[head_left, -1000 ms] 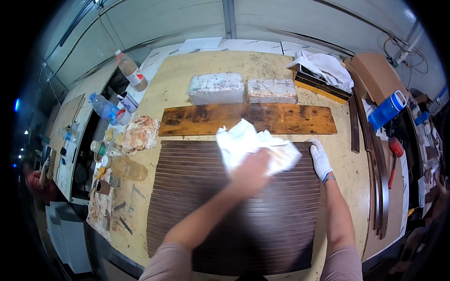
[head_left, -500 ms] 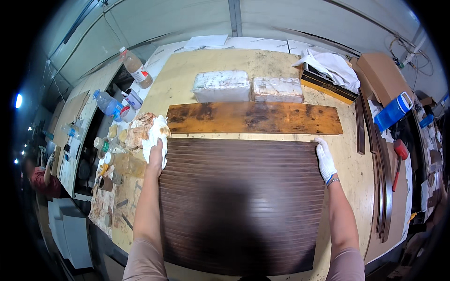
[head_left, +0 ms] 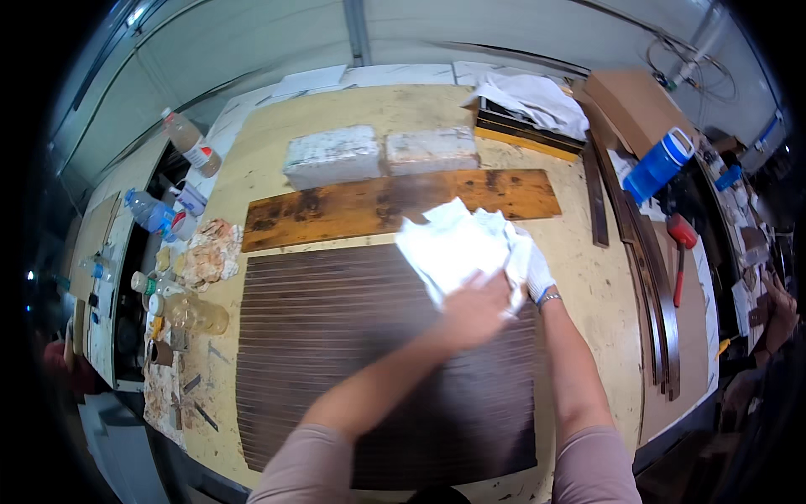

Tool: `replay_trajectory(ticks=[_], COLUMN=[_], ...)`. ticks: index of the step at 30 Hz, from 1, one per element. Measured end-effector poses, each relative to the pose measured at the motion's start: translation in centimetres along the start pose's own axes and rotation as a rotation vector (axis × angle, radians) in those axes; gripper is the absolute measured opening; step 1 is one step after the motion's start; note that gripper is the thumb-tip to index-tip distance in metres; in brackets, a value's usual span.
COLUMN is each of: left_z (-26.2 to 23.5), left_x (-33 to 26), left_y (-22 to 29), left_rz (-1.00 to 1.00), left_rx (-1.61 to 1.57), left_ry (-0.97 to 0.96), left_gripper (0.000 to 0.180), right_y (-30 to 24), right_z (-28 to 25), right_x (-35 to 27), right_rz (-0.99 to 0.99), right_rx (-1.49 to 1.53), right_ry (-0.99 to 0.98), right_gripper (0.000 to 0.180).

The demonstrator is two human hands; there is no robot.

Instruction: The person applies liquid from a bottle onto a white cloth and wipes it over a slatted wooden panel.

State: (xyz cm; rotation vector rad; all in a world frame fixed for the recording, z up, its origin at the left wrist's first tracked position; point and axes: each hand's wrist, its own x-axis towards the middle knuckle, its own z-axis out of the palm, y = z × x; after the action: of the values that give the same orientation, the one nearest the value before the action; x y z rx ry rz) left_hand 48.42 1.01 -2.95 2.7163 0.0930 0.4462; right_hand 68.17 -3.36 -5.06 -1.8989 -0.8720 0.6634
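A dark brown grooved panel (head_left: 336,353) lies flat on the workbench in front of me. My left hand (head_left: 478,311), bare and slightly blurred, reaches across it with a crumpled white cloth (head_left: 457,244) gripped in its fingers. The cloth spreads over the panel's far right corner and overlaps the lower edge of a stained wooden board (head_left: 403,202) beyond it. My right hand (head_left: 537,270) wears a white knit glove and sits at that same corner, against the cloth. Its fingers are mostly hidden behind the cloth.
Two wrapped white blocks (head_left: 334,157) stand behind the board. Bottles (head_left: 197,313) and a stained rag (head_left: 211,254) line the left side. At the right are dark wood strips (head_left: 659,311), a red mallet (head_left: 682,233), a blue jug (head_left: 659,166) and a cloth-covered box (head_left: 529,139).
My left hand has carried the white cloth from the panel's far left corner across to its far right corner, beside my right hand. The view has turned slightly right.
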Motion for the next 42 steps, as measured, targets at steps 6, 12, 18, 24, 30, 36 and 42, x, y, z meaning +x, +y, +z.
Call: replay_trajectory(ticks=[6,12,18,24,30,36,42], left_z=[-4.9,-2.4,-2.5,-2.3,-0.7,-3.4,-1.1], left_x=[-2.8,-0.3,4.1,6.6,3.4,6.6,6.1], left_y=[-7.0,0.2,0.3,-4.7,0.3,-2.1,-1.5], left_rz=[-0.351,0.057,-0.073,-0.181,0.115,-0.524,-0.264], left_rx=[0.390,0.043,0.255,0.171,0.160,0.211,0.140], left_ry=[0.153,-0.170,-0.419,-0.155,-0.383,-0.378,-0.179], left_gripper=[0.053,0.049,0.055,0.048,0.058,0.057,0.054], right_y=[3.1,-0.2,5.9,6.6,3.4,4.3,1.1], right_z=[-2.2,-2.5,-2.0,-1.4,-2.5,-1.9,-2.0], right_x=[-0.3,-0.9,1.0,2.0,0.5,0.8,-0.7], right_rz=[0.012,0.219,0.173,0.087,0.190,0.134,0.160], right_rx=[0.588,0.755,0.630,0.537,0.508,0.645,0.453], right_ry=[-0.096,-0.236,0.005,-0.019,-0.120,-0.101,0.012], right_gripper=[0.071,0.078,0.077,0.079,0.071,0.072,0.077])
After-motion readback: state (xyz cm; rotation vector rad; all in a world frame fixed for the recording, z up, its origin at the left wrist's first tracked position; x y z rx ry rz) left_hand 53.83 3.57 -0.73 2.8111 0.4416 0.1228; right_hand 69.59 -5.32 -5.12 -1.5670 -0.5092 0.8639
